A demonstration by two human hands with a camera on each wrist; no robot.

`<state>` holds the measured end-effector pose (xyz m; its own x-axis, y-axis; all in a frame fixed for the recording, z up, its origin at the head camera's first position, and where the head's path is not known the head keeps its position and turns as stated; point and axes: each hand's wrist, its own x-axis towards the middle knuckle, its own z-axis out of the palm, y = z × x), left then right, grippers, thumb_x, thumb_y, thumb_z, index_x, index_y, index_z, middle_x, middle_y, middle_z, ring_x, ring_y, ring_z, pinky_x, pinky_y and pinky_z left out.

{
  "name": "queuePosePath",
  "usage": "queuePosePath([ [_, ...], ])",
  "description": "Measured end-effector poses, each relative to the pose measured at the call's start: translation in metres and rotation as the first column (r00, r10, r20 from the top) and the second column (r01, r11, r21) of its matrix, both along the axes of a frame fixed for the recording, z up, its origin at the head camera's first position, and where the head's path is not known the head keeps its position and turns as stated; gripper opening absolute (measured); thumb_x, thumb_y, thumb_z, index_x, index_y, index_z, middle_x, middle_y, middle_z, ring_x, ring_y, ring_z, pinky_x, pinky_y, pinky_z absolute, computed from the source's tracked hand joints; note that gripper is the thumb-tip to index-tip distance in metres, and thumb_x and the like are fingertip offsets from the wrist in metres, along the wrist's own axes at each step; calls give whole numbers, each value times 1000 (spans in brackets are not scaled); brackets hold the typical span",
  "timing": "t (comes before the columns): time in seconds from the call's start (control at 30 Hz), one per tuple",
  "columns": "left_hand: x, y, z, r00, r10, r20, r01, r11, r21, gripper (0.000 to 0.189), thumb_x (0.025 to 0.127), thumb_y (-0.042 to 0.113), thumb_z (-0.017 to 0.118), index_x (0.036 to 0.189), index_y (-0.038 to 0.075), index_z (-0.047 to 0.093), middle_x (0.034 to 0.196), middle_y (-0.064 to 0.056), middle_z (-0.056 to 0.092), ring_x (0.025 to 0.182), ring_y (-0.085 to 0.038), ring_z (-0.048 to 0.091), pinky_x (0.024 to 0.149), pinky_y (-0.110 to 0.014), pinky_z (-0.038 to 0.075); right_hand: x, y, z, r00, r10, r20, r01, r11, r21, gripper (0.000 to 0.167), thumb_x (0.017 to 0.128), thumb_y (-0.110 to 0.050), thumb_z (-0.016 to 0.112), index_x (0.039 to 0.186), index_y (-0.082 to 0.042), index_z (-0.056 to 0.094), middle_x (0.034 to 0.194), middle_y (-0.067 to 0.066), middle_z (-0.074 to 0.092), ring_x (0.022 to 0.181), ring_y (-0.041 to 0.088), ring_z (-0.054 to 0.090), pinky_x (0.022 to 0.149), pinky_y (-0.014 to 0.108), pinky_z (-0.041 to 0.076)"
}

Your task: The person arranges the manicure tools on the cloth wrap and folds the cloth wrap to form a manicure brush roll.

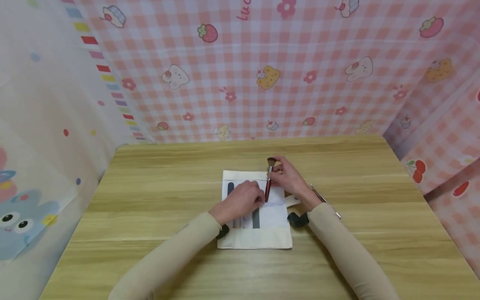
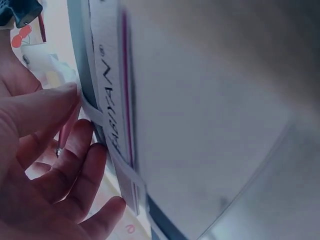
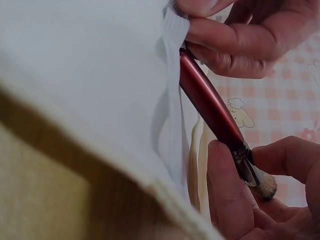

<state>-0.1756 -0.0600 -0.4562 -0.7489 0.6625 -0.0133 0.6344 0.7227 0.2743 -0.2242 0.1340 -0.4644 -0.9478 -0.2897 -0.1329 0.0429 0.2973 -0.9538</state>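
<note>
A cream fabric brush roll (image 1: 255,239) lies unfolded on the wooden table. My right hand (image 1: 286,177) pinches a makeup brush (image 1: 268,183) by its silver ferrule, dark bristles up and red handle pointing down to the roll. In the right wrist view, the handle (image 3: 210,100) has its end at a white elastic band (image 3: 175,65). My left hand (image 1: 245,200) pinches that band beside the handle's tip. Dark grey flat tools (image 1: 256,218) and a white lettered strip (image 2: 112,100) sit under the elastic, left of the brush.
A thin metallic tool (image 1: 318,195) lies on the table, partly hidden by my right forearm. A cream strap (image 1: 292,201) sticks out from the roll's right side. Pink checked cloth (image 1: 240,83) hangs behind the table (image 1: 150,196).
</note>
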Motion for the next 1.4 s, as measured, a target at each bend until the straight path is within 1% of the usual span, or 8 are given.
queuePosePath([
  [0.1, -2, 0, -2, 999, 23, 32, -23, 1000, 9, 5, 96, 14, 75, 93, 15, 79, 91, 1, 66, 86, -17, 57, 79, -33, 50, 0, -2, 1, 1000, 4, 0, -4, 1000, -4, 62, 102, -6, 60, 157, -1, 31, 120, 25, 58, 99, 32, 68, 87, 42, 61],
  [0.3, -3, 0, -1, 999, 35, 25, -35, 999, 3, 8, 97, 14, 74, 89, 16, 76, 88, 2, 62, 84, -17, 55, 77, -31, 47, 0, -5, 2, 1000, 27, 2, -27, 1000, 16, 53, 101, -3, 59, 150, 1, 39, 122, 26, 57, 101, 32, 67, 84, 39, 62],
  [0.57, -3, 1, -1, 1000, 25, -13, -26, 999, -33, 10, 97, 15, 74, 87, 16, 74, 89, 2, 62, 84, -17, 56, 77, -31, 48, -3, -10, 2, 999, 42, 25, -45, 986, 158, 46, 102, -13, 61, 144, -1, 45, 121, 24, 62, 98, 29, 66, 82, 36, 60],
  [0.7, -4, 2, -2, 999, 28, -21, -29, 998, -52, 10, 97, 16, 74, 88, 16, 74, 89, 2, 61, 83, -18, 55, 76, -30, 48, -4, -9, 2, 999, 31, 18, -34, 983, 182, 38, 106, -20, 57, 139, -3, 50, 123, 22, 61, 101, 28, 66, 83, 37, 61],
  [0.93, -3, 2, -2, 1000, 29, -11, -29, 996, -84, 8, 98, 14, 71, 90, 15, 73, 90, 0, 59, 82, -18, 53, 77, -31, 47, -6, -11, 1, 999, 43, 26, -47, 983, 177, 23, 105, -13, 60, 123, 1, 59, 111, 19, 64, 94, 26, 67, 80, 34, 62],
  [1.1, -3, 1, -2, 1000, 25, -12, -25, 996, -87, 11, 98, 12, 71, 87, 15, 70, 89, 1, 58, 82, -17, 51, 82, -32, 46, -6, -12, 0, 998, 53, 39, -60, 977, 203, 19, 103, -12, 63, 117, 1, 62, 105, 16, 64, 90, 22, 65, 78, 31, 61],
  [1.27, -1, -2, 0, 1000, -2, 15, 3, 998, -61, 11, 100, 14, 69, 90, 13, 72, 91, 0, 59, 84, -17, 53, 85, -32, 46, -6, -11, -2, 997, 68, 23, -71, 979, 193, 19, 103, -11, 64, 116, 2, 63, 108, 17, 66, 91, 21, 66, 78, 31, 61],
  [1.4, 2, -9, 8, 995, -38, 92, 43, 998, -44, 9, 100, 18, 71, 103, 11, 76, 100, 0, 65, 90, -15, 58, 88, -34, 50, -6, -10, -2, 997, 68, 22, -71, 976, 204, 19, 102, -13, 65, 115, 0, 64, 113, 16, 67, 93, 20, 66, 80, 31, 61],
])
